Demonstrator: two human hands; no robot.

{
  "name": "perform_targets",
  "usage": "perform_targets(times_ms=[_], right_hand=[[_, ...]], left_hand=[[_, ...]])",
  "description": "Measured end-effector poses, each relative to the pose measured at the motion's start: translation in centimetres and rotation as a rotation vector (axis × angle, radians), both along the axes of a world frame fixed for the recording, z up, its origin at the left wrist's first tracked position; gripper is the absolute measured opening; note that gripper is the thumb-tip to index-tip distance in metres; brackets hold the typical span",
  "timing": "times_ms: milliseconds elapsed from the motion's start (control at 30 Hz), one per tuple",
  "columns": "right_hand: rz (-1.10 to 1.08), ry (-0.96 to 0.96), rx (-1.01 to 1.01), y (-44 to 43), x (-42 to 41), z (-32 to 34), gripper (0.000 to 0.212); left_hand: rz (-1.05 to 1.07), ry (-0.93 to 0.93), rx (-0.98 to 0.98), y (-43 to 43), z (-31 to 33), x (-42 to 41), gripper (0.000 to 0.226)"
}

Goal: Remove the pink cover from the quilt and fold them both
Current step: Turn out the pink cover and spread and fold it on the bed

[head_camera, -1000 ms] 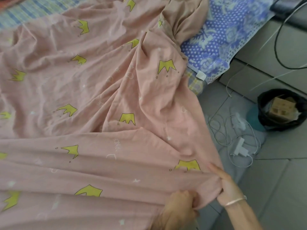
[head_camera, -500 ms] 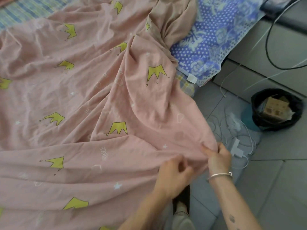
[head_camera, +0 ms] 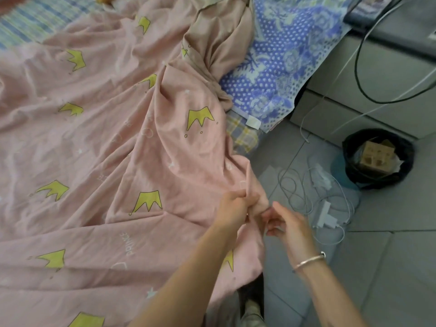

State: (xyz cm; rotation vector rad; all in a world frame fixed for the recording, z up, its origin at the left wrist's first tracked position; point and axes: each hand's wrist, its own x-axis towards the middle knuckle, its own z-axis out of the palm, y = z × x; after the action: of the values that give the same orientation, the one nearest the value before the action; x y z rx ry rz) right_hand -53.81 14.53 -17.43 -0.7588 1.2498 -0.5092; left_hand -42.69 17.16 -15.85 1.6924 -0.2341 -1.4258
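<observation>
I watched the left hand (head_camera: 232, 208) pinch the crown-printed pink cloth cover (head_camera: 141, 161), probably hunting its opening. The right hand (head_camera: 289, 224) curled; grip unclear.

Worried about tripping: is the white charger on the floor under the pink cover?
No, the charger lies uncovered on the floor tiles, apart from the pink cover.

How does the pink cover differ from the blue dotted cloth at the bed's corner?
The pink cover carries yellow crowns; the blue dotted cloth has pale flowers. The left hand grips the pink cover's edge; the blue dotted cloth lies untouched. Both are spread on the bed.
</observation>
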Motion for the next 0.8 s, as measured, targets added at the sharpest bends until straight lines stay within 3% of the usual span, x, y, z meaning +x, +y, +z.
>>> perform_targets(times_ms=[100,233,500,600,800], right_hand=[[-0.049,0.146,-0.176,-2.0,1.5,0.5,0.027],[0.071,0.199,-0.24,-3.6,2.7,1.1,0.014],[0.442,0.545,-0.458,-3.9,3.8,2.4,0.011],[0.447,0.627,-0.552,-3.7,3.8,2.3,0.015],[0.075,0.256,-0.027,-3.4,2.6,1.4,0.01]], left_hand=[[-0.015,0.083,-0.052,0.2,0.2,0.0,0.015],[-0.041,0.122,-0.08,0.5,0.3,0.1,0.019],[-0.163,-0.019,-0.09,0.6,0.3,-0.3,0.016],[-0.196,-0.041,-0.081,0.7,0.0,-0.4,0.021],[-0.23,-0.018,-0.065,1.1,-0.1,-0.4,0.02]])
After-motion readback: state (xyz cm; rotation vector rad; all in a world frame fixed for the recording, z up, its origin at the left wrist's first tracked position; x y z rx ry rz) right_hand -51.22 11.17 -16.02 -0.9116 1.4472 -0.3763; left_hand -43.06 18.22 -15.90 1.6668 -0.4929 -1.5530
